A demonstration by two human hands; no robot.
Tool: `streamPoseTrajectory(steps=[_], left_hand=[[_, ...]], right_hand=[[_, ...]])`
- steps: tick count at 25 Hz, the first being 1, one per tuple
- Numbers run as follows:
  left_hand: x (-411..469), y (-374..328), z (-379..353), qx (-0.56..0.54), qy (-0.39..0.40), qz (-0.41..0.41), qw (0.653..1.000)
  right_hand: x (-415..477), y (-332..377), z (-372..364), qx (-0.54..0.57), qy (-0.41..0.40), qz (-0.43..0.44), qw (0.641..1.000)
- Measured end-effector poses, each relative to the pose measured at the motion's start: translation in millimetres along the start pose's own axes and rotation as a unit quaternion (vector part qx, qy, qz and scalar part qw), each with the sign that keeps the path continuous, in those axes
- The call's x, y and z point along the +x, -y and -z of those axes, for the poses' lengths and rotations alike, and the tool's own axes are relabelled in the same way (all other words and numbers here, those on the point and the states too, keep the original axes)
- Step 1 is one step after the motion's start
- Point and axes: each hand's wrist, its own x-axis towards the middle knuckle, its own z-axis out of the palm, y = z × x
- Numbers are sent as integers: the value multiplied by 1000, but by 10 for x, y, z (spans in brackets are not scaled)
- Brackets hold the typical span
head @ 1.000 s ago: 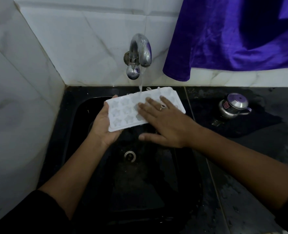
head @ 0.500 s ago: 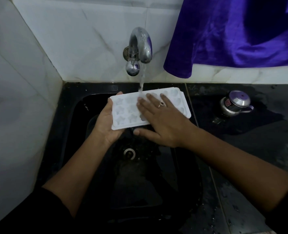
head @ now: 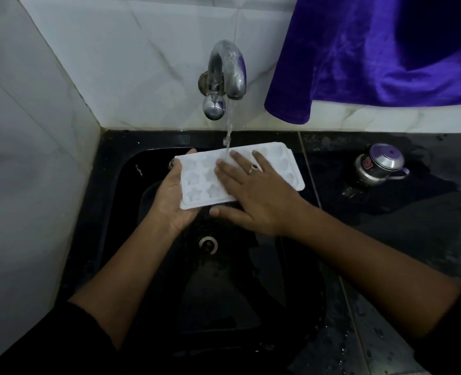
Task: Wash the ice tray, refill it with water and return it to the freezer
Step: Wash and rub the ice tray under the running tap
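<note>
1. The white ice tray (head: 197, 182) is held over the black sink (head: 121, 212), just below the tap (head: 226, 74), tilted slightly.
2. A stream of water (head: 229, 128) runs from the spout onto the tray's middle; its star and heart moulds look wet, but how much water they hold cannot be told.
3. The left hand (head: 170, 201) cradles the tray's left end, palm underneath and thumb hooked over the far edge.
4. The right hand (head: 253, 201) lies flat on the moulds, its fingers (head: 240, 161) straight and spread, a ring (head: 254, 167) on one.
5. The sink basin is wet, with its drain (head: 208, 244) below the hands.
6. On the dark worktop (head: 413, 239) to the right stands a small steel pot (head: 378, 163) with its lid on, so its contents are hidden.
7. A purple cloth (head: 372, 50) hangs against the tiles above it.
</note>
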Motion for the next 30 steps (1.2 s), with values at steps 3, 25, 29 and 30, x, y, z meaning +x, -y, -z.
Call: streamPoseTrajectory(steps=[3,25,29,30], left_hand=[[24,26,7,8,3,2,1000],[254,206,-22,23,-8,39,999],[272,193,8,14,-18,30,999],[299,154,52,3,-18,24,1000]], right_hand=[[56,-1,20,18,2,-34,999],[-64,55,-22,5,-18,8,1000],[-84,139,-37,12,-10,17,1000],[-155,195,-76,11,-5,40,999]])
